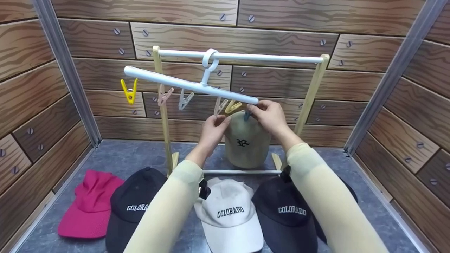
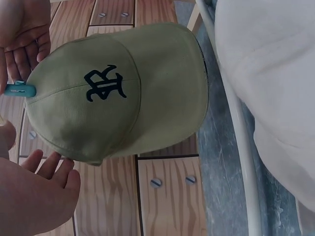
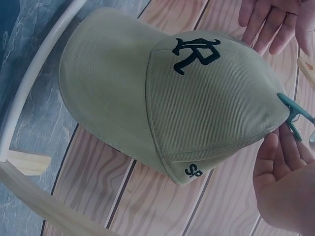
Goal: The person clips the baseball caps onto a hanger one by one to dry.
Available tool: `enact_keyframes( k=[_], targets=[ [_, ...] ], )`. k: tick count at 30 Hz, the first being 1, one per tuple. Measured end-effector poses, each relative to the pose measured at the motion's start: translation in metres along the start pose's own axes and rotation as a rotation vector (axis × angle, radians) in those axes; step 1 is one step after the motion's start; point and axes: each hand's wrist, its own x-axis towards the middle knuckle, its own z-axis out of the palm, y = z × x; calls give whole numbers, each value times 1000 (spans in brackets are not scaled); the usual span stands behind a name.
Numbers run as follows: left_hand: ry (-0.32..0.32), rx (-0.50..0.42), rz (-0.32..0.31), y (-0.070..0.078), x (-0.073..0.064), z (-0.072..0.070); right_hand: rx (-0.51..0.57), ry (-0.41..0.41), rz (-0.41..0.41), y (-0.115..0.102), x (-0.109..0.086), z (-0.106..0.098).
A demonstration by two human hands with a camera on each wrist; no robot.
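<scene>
An olive-green baseball cap (image 1: 247,144) with a dark letter emblem hangs crown-up below the low end of a white hanger (image 1: 191,85). At the crown's top is a teal clip (image 3: 293,114); its jaws stand apart, with cap fabric between them. My right hand (image 1: 270,116) pinches this clip by the hanger's end, its other fingers loosely extended behind the crown. Left of the crown, my left hand (image 1: 212,131) has relaxed fingers (image 2: 61,172) at the cap's edge. The left thumb is partly cut off in the left wrist view.
The tilted hanger hooks over a rack's white bar (image 1: 267,58). Yellow (image 1: 130,92), pink and grey clips hang from it. In front lie a magenta cap (image 1: 89,207), a black cap (image 1: 135,200), a white cap (image 1: 230,211) and another black cap (image 1: 288,211). Wood-patterned walls surround the rack.
</scene>
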Motion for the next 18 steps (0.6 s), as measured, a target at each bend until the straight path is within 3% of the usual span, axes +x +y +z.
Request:
enact_keyframes(
  k=[12,18],
  targets=[
    [5,27,15,-7,-4,-5,14,-2,-9,8,-5,-3],
    [8,47,8,-7,-4,-8,91,-29,2,11,-6,-8]
  ],
)
